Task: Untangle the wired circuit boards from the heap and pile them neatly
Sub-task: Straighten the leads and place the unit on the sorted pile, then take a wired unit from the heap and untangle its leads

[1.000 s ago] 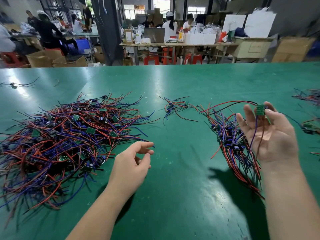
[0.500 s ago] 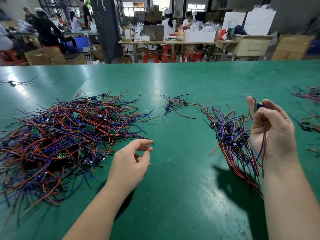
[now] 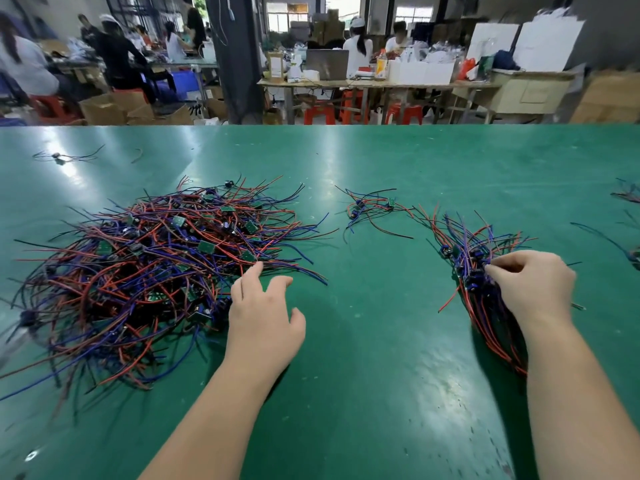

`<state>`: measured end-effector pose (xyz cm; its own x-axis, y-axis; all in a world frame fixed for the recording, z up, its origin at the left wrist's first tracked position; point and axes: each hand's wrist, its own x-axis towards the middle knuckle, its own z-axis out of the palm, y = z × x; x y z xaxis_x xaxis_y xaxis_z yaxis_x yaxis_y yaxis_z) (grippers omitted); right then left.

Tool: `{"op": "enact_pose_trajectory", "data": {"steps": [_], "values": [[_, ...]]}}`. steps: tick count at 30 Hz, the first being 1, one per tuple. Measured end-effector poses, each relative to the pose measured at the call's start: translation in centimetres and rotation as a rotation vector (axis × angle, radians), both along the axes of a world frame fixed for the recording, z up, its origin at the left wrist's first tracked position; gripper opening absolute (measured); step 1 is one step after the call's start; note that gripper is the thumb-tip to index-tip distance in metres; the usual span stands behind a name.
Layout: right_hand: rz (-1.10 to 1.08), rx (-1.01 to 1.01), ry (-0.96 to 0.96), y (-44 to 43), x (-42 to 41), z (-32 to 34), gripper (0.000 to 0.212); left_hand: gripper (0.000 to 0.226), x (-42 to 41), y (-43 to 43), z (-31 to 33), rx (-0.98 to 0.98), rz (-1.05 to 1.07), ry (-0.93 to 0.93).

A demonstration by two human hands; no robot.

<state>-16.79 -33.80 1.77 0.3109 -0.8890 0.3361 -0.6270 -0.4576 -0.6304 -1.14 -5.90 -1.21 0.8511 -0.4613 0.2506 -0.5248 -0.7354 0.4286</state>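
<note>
The left hand [image 3: 266,317] lies open and palm-down at the right edge of the heap [image 3: 156,265], fingers spread and relaxed. Its longest fingertip touches the outer wires, and it holds nothing. The right hand [image 3: 533,285] sits on the pile [image 3: 481,299], fingers curled down, tips buried among the dark blue parts. Whether it pinches anything there I cannot tell.

The green tabletop [image 3: 381,341] carries everything. The heap is the biggest mass on it, a tangled mound of red, blue and black wires at the left, with small green boards [image 3: 206,246] scattered through it. The pile at the right is narrower. Its wires run roughly the same way, fanning out at the far end and gathered toward the near end under the right forearm. Between the two, farther back, a small cluster [image 3: 370,206] of a few wired boards lies apart from the heap, its wires reaching toward the pile's far end. One stray wire [image 3: 59,157] lies at the far left, and more wires show at the right edge [image 3: 627,194].
</note>
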Motion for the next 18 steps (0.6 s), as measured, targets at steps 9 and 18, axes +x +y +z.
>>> {"op": "enact_pose_trajectory", "data": {"steps": [9, 18], "values": [[0.102, -0.248, -0.198, 2.6, 0.8, 1.5, 0.018, 0.052, 1.1, 0.1, -0.4, 0.31, 0.23, 0.085], [0.565, -0.347, -0.165, 8.9, 4.0, 0.8, 0.016, 0.029, 2.6, 1.2, 0.5, 0.084, 0.209, -0.042]]}}
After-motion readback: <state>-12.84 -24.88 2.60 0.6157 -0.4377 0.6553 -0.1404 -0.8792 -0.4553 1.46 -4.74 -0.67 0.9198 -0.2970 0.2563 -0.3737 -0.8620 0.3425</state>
